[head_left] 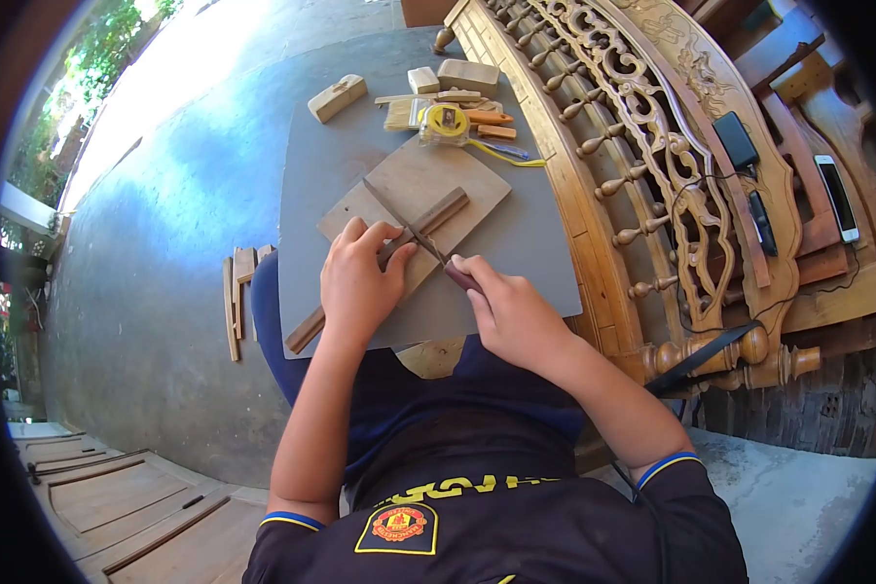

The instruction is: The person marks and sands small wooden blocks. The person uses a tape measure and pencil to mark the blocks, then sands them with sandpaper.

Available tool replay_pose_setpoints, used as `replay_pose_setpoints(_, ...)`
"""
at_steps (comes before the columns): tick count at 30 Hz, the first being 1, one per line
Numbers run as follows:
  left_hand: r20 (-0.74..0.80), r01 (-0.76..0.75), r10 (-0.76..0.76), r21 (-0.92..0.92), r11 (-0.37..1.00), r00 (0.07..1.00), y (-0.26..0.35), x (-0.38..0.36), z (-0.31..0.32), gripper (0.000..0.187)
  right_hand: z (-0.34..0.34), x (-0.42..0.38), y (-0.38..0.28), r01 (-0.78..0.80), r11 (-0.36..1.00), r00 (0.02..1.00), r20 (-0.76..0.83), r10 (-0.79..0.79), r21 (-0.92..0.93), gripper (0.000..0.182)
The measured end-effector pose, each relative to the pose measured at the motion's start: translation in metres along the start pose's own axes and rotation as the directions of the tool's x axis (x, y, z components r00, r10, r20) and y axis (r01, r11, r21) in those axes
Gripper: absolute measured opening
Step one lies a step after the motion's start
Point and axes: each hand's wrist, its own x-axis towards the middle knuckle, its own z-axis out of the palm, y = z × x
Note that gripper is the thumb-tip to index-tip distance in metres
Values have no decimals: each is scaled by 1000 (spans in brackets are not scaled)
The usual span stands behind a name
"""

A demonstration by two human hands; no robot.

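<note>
My left hand (pixel 360 274) is closed on a long brown wood strip (pixel 440 214), pressing it against a square light wood board (pixel 482 187). The strip lies diagonally, and its lower end reaches past the board. My right hand (pixel 501 304) is wrapped round the dark handle of a thin-bladed tool (pixel 384 202). Its blade crosses over the strip just right of my left fingertips and points up and left. The board rests on a grey tabletop (pixel 419 326).
Behind the board lie a yellow tape measure (pixel 447 122), a brush (pixel 401 114) and wood blocks (pixel 338 98). Carved wooden furniture (pixel 594 127) stands at the right, with a phone (pixel 836 198) on it. Wood pieces (pixel 232 302) lie left of the table.
</note>
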Motion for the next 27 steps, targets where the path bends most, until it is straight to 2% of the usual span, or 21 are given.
replay_pose_setpoints(5,1,66,-66,25,998,998,5,-3,3,21,-4,-33,-10,40,999,997,-68,-42,-22,39)
replay_pose_setpoints(8,-58,-5,7,30,1000,998,0,-3,5,22,-17,-64,-16,-26,1000,999,-44,26,6,39)
replay_pose_setpoints(11,-40,-39,40,24,999,998,-1,-2,2,22,-21,-63,-18,-37,999,999,-34,38,23,38)
replay_pose_setpoints(14,-22,-43,43,2,999,999,-2,-1,2,22,-7,-26,-9,42,999,998,-38,-42,5,37)
replay_pose_setpoints(17,-47,-22,23,21,1000,999,-2,-2,5,23,-2,8,-11,-96,995,995,29,95,16,38)
replay_pose_setpoints(18,-53,-12,13,32,999,998,-1,-2,4,23,0,8,-10,-62,998,998,10,62,10,39)
replay_pose_setpoints(23,-8,71,-71,13,997,997,4,-3,3,22,-8,-41,-12,22,999,998,-64,-25,-50,42)
replay_pose_setpoints(26,36,51,-51,-1,999,998,3,-2,-1,23,-19,-72,-20,-88,995,996,-13,88,-41,44)
replay_pose_setpoints(27,20,30,-30,3,1000,999,1,-3,-1,23,-18,-69,-20,-56,998,998,-17,55,-34,43)
